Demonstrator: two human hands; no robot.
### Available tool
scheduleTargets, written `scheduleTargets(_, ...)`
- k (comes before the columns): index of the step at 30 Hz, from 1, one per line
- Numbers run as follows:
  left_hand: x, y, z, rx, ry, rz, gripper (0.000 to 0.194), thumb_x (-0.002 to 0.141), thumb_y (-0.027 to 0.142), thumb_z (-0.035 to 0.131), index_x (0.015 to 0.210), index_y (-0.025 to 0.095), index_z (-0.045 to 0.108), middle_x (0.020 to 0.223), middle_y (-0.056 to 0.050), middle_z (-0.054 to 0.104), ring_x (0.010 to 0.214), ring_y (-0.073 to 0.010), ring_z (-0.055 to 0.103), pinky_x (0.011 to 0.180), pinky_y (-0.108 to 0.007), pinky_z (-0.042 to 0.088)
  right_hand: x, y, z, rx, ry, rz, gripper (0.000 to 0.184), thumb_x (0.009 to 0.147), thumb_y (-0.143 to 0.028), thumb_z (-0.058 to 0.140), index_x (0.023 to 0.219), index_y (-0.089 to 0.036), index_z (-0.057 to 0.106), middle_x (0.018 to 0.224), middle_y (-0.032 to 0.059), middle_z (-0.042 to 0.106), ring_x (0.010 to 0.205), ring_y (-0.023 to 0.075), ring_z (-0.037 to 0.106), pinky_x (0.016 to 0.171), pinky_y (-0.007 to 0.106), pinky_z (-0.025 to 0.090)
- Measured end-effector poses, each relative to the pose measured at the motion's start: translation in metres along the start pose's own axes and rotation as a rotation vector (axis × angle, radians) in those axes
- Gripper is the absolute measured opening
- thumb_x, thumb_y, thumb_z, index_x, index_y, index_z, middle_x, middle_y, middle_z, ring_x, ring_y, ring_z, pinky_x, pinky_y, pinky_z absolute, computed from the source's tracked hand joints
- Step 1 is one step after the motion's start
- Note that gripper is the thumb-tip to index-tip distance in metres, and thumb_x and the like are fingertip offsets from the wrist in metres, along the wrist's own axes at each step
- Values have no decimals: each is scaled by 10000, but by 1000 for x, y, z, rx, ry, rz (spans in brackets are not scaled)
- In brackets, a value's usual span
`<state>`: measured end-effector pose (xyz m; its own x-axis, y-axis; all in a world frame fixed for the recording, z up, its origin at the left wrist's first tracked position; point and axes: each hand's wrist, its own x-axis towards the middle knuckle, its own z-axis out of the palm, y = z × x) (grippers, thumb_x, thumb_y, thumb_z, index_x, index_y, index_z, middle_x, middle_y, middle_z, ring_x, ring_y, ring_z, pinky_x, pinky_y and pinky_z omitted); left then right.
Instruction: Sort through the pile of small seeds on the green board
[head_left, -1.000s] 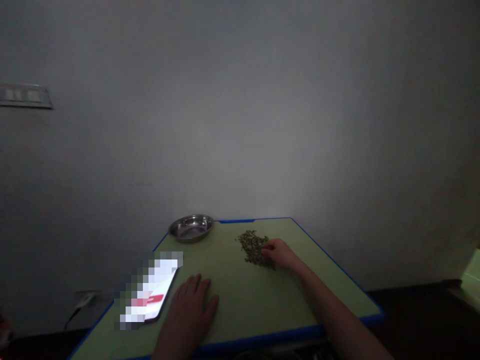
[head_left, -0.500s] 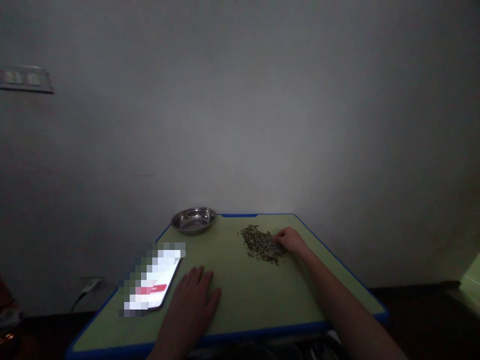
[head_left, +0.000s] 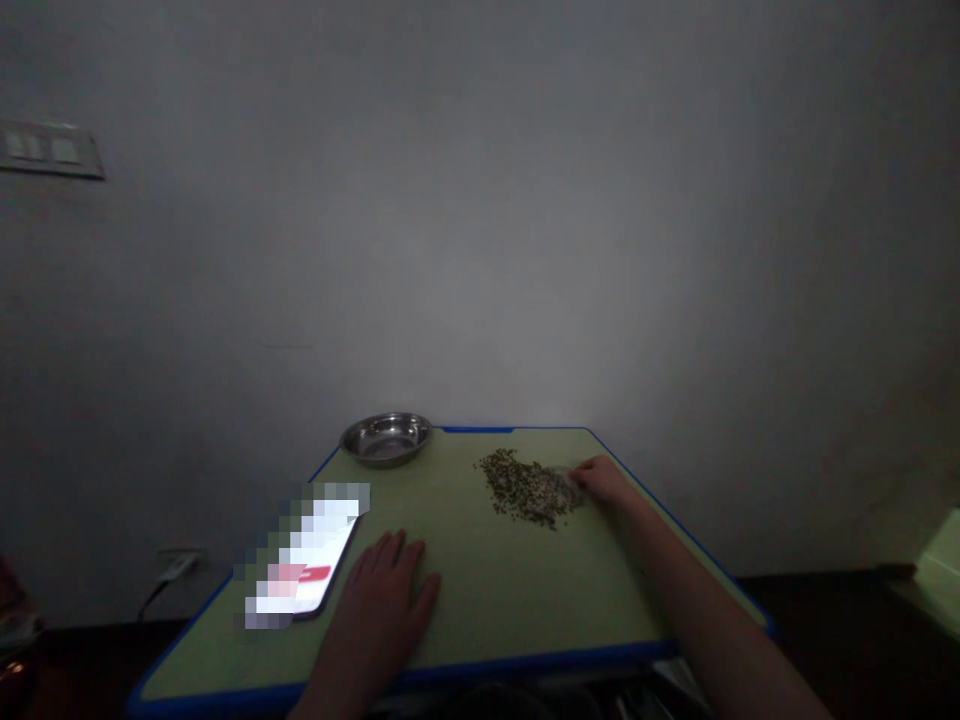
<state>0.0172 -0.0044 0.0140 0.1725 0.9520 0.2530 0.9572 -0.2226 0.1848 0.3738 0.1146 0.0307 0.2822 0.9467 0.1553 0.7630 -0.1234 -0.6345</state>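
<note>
The left hand lies flat, palm down, fingers spread, near. The right hand reaches far right, arm outstretched, fingers curled.

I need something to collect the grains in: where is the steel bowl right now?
In the head view, the steel bowl sits at the table's far left corner near the wall, beyond the phone and left of the grain pile.

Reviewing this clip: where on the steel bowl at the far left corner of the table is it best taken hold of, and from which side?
Probably at the near rim of the steel bowl, from above and the front. It is shallow, upright, with a flared lip for a pinch grip; the left hand, flat on the table, is nearer than the right hand.
</note>
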Motion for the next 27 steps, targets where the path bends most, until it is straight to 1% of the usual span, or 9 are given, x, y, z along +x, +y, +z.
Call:
scheduleTargets(3,1,0,0,10,-10,-2,480,848,395,426,1248,174,574,1397,-147,512,1313,-307,442,1092,-494,333,1,-8,0,34,-8,-14,210,713,-223,586,564,-129,700,487,22,613,486,126,526,485,226,342)
scheduleTargets(5,1,0,-1,22,-32,-5,500,851,402,414,1262,158,562,1407,-156,499,1319,-306,434,1097,-485,327,2,-21,7,54,-23,-34,202,723,-236,586,614,-131,720,510,16,627,488,118,530,486,220,345)
scheduleTargets(8,1,0,-1,45,-56,-6,527,864,420,381,1290,152,538,1423,-153,482,1338,-299,410,1107,-473,314,5,-48,29,72,-44,-60,181,727,-243,610,650,-135,734,576,28,668,554,123,575,513,212,364)
scheduleTargets(11,1,-2,0,62,-49,1,520,872,423,366,1294,169,535,1425,-137,484,1341,-293,407,1109,-470,313,7,-74,53,73,-67,-77,144,714,-250,655,665,-145,740,640,43,702,617,137,610,545,216,380)
scheduleTargets(14,1,-3,0,64,-51,2,513,872,414,375,1287,164,544,1426,-147,481,1338,-301,411,1103,-481,320,8,-89,69,60,-75,-68,111,701,-247,684,681,-153,741,691,62,722,647,154,626,552,227,385)
scheduleTargets(16,0,-2,-2,62,-66,-4,520,870,414,380,1290,153,541,1432,-157,471,1342,-306,404,1105,-481,316,10,-91,72,47,-76,-53,102,698,-251,694,682,-160,739,719,72,731,667,163,633,553,230,386)
scheduleTargets(18,0,-1,-3,56,-79,-11,524,865,415,388,1291,150,539,1434,-158,468,1344,-305,401,1108,-479,312,11,-87,70,29,-73,-36,117,695,-273,703,671,-162,732,738,82,735,685,171,638,550,231,382)
scheduleTargets(22,0,1,-4,43,-69,-12,522,866,420,383,1296,165,532,1436,-138,471,1347,-290,399,1115,-470,302,12,-70,56,-10,-70,-8,177,706,-300,696,602,-156,702,682,86,722,652,168,632,522,225,361)
scheduleTargets(27,1,0,-2,33,-79,-12,520,866,409,384,1292,150,534,1438,-156,462,1346,-299,398,1113,-481,300,14,-50,40,-34,-56,25,199,716,-252,682,548,-146,677,577,60,683,565,140,603,481,213,335)
